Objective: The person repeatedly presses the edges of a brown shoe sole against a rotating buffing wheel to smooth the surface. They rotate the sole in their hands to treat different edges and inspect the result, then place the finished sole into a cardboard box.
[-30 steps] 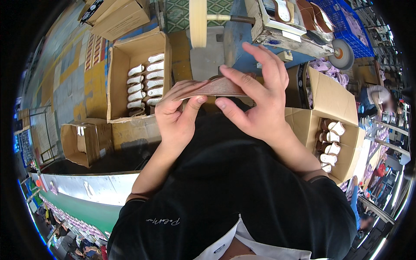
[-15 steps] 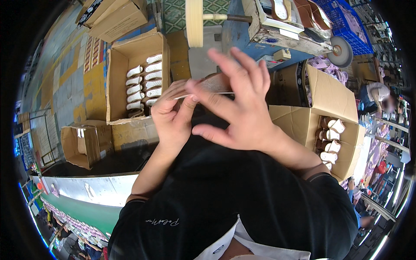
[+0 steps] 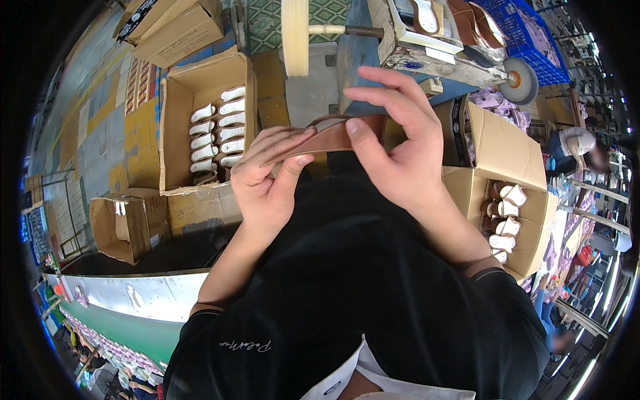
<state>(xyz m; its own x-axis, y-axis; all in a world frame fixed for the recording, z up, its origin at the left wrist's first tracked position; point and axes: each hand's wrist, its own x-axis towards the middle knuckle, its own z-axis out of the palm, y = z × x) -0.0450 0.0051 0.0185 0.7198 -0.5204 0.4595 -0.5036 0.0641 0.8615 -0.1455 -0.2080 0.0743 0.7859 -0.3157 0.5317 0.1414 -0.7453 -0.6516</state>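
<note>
A brown shoe sole, curved and seen edge-on, is held in front of my chest. My left hand pinches its left end, fingers over the far side and thumb along the lower edge. At the other end, the thumb of my right hand rests against the brown side. The index and middle fingers of that hand stretch out above the sole, apart from it. Part of the right hand's lower fingers is hidden. The sole's far face is mostly out of sight.
At the left, a cardboard box holds rows of white-and-brown soles; another box of soles stands at the right. A cream roller on a shaft and a grey grinding wheel flank a worn bench. A small carton sits lower left.
My right hand has moved to the right, its thumb now against the sole's right end. The sole has turned so more of its brown side shows.
</note>
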